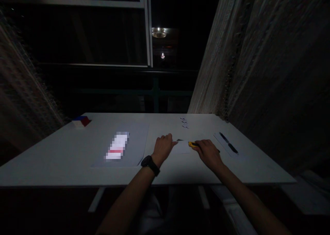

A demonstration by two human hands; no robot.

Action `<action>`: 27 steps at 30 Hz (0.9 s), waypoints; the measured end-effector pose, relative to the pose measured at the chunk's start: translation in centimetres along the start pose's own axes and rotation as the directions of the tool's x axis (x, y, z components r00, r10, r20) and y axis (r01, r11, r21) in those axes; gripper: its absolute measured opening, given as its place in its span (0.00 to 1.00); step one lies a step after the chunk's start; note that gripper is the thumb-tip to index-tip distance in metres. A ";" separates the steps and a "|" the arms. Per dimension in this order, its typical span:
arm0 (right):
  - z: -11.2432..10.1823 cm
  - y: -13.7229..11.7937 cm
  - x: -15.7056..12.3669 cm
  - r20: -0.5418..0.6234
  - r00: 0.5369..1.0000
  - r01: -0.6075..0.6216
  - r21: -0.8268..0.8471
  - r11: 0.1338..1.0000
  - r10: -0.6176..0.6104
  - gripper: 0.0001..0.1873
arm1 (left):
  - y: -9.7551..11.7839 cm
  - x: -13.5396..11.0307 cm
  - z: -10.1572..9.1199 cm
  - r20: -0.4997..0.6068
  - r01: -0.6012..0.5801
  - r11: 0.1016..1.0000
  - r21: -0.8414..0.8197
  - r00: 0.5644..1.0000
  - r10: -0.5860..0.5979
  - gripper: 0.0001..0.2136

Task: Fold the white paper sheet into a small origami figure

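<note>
A small white sheet of paper (pixel 182 147) lies on the table between my hands. My left hand (pixel 163 147), wearing a black watch on its wrist, is at the sheet's left edge with fingers curled and thumb against the paper. A small dark piece (pixel 179 140) shows by the sheet's far edge; its kind is unclear. My right hand (pixel 207 153) is closed around a yellow and black utility knife (pixel 193 144), its front end pointing left at the sheet's right side. I cannot make out the blade.
On the white table (pixel 77 169), a phone-like bright screen (pixel 118 145), blurred, rests on large paper sheets (pixel 138 138) at left. A red, blue and white block (pixel 81 121) sits far left. Small dark cutouts (pixel 184 122) lie behind; a black pen (pixel 228 142) lies on paper at right.
</note>
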State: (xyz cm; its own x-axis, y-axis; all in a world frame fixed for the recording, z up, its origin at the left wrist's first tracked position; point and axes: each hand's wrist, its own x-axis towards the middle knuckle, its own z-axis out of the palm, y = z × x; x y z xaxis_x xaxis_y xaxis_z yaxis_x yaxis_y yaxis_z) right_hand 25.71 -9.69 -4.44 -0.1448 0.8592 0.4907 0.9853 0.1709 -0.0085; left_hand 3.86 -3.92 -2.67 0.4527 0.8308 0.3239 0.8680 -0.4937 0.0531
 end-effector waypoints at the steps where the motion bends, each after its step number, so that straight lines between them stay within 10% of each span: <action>1: 0.1 0.0 -0.1 -0.024 1.000 0.015 0.015 1.000 -0.015 0.15 | 0.0 0.0 0.0 0.009 0.002 1.000 0.002 1.000 -0.002 0.17; 18: 0.0 -0.4 -0.5 -0.066 0.990 0.135 0.154 0.979 -0.126 0.12 | -0.6 -0.1 -0.9 -0.144 -0.116 0.993 -0.031 0.983 0.110 0.19; 27: -0.3 -1.0 -0.4 -0.033 0.988 0.153 0.233 0.960 -0.150 0.12 | -0.5 -0.8 1.7 0.075 -0.150 0.978 -0.147 0.984 0.162 0.24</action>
State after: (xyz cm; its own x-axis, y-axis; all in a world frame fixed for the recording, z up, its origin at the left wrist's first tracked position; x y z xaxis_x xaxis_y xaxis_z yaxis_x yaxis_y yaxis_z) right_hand 24.79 -10.39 -4.35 -0.2877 0.8074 0.5151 0.9027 0.4082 -0.1357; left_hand 3.43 -3.88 -4.51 0.6015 0.7565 0.2567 0.7506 -0.6452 0.1424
